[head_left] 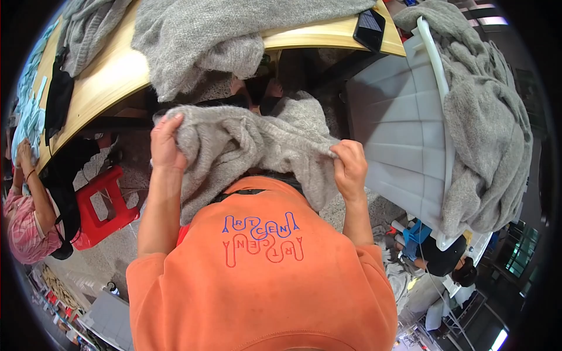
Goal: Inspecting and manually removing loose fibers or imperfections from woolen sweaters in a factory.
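A fuzzy grey knitted garment (234, 134) is stretched between my two hands, bunched in folds over my lap. My left hand (168, 142) is closed on its upper left edge, thumb on top. With fingers pinched together, my right hand (350, 167) grips the opposite edge at the right. Which part of the garment each hand holds cannot be made out. Just beyond it, another grey knit piece (193, 52) lies on the wooden table (304, 36) and hangs over its near edge.
A black phone (369, 30) lies at the table's right corner. To the right stands a large grey plastic bin (398, 123) with grey knitwear (489, 117) heaped over its rim. A red stool (105, 207) is at the left, near a co-worker in pink (32, 225). Another person (442, 257) is at lower right.
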`<state>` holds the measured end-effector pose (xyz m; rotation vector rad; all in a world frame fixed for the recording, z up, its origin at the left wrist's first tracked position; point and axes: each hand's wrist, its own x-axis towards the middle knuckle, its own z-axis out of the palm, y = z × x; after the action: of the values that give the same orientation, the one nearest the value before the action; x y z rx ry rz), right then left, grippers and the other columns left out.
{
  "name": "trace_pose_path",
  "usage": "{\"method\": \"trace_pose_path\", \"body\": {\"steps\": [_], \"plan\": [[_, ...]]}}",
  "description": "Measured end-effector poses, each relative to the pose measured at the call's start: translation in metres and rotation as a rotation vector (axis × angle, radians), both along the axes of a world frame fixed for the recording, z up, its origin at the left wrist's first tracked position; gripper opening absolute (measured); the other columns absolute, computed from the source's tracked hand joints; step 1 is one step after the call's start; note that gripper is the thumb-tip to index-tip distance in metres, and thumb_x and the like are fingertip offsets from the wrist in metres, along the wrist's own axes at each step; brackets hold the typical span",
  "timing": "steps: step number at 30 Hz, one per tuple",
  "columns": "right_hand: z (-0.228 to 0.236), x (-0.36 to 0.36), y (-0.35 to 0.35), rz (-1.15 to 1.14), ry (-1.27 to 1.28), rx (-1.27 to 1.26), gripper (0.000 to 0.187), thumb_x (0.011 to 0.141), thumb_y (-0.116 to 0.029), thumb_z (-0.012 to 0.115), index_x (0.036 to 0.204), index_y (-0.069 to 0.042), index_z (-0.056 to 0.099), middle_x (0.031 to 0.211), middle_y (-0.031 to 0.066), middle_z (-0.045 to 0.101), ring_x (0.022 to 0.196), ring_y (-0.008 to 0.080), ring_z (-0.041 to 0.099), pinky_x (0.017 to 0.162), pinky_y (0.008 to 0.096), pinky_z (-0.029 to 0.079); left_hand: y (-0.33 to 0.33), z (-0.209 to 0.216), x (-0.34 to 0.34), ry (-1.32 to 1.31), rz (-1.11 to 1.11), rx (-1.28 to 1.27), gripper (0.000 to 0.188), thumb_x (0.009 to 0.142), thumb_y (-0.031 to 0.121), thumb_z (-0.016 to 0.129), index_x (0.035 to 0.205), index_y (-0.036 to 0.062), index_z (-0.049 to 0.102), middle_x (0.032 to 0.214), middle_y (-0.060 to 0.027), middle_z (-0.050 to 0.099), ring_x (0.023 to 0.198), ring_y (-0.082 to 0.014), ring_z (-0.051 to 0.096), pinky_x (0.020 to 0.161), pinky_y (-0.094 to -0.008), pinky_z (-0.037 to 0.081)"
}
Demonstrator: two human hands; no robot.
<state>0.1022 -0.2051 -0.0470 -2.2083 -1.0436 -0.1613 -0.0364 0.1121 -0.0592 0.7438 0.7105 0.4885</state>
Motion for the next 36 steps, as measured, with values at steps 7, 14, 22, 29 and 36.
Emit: {"method": "trace_pose_path", "body": {"steps": [7, 14, 22, 29, 36], "plan": [[0.026, -0.038, 0.064, 0.394, 0.066, 0.189, 0.024, 0.06, 0.01, 0.055, 0.081, -0.002, 0.057, 0.08, 0.0134, 0.056, 0.063, 0.0261, 0.056, 0.055, 0.0296, 0.047, -0.065, 0.005, 0.011, -0.002, -0.404, -0.125, 0.012, 0.078, 0.006, 0.054, 0.087, -0.0004, 0.059, 0.084, -0.0092, 0.063, 0.074, -0.0149, 0.06, 0.07, -0.028, 0.049], [0.01, -0.033, 0.096, 0.522, -0.002, 0.246, 0.024, 0.061, 0.009, 0.056, 0.083, 0.003, 0.049, 0.075, 0.0135, 0.054, 0.058, 0.026, 0.055, 0.049, 0.0315, 0.045, -0.075, 0.01, 0.011, 0.02, -0.496, -0.105, 0.008, 0.077, 0.005, 0.056, 0.083, 0.0011, 0.061, 0.076, -0.0009, 0.06, 0.066, -0.0063, 0.053, 0.061, -0.0206, 0.043], [-0.004, -0.047, 0.099, 0.422, -0.069, 0.287, 0.025, 0.057, 0.008, 0.056, 0.081, 0.002, 0.05, 0.075, 0.0132, 0.053, 0.057, 0.0263, 0.054, 0.048, 0.0317, 0.045, -0.085, -0.004, -0.002, 0.064, -0.571, -0.03, 0.007, 0.079, 0.004, 0.055, 0.079, -0.0002, 0.061, 0.071, 0.0004, 0.057, 0.064, -0.0052, 0.05, 0.058, -0.0208, 0.042], [-0.004, -0.047, 0.097, 0.427, -0.087, 0.227, 0.026, 0.055, 0.006, 0.057, 0.08, 0.002, 0.051, 0.075, 0.013, 0.053, 0.058, 0.0259, 0.054, 0.048, 0.0328, 0.045, -0.09, -0.001, -0.001, 0.126, -0.493, -0.03, 0.009, 0.081, 0.006, 0.054, 0.076, 0.0008, 0.06, 0.069, -0.0002, 0.057, 0.061, -0.0046, 0.05, 0.056, -0.0196, 0.042], [0.001, -0.034, 0.106, 0.395, 0.173, 0.253, 0.025, 0.057, 0.009, 0.057, 0.079, 0.0, 0.052, 0.078, 0.0135, 0.054, 0.062, 0.0271, 0.055, 0.052, 0.0329, 0.046, -0.084, 0.005, 0.008, 0.183, -0.49, 0.113, 0.01, 0.081, 0.007, 0.054, 0.076, 0.0001, 0.06, 0.065, 0.0012, 0.055, 0.056, -0.0038, 0.046, 0.049, -0.02, 0.038]]}}
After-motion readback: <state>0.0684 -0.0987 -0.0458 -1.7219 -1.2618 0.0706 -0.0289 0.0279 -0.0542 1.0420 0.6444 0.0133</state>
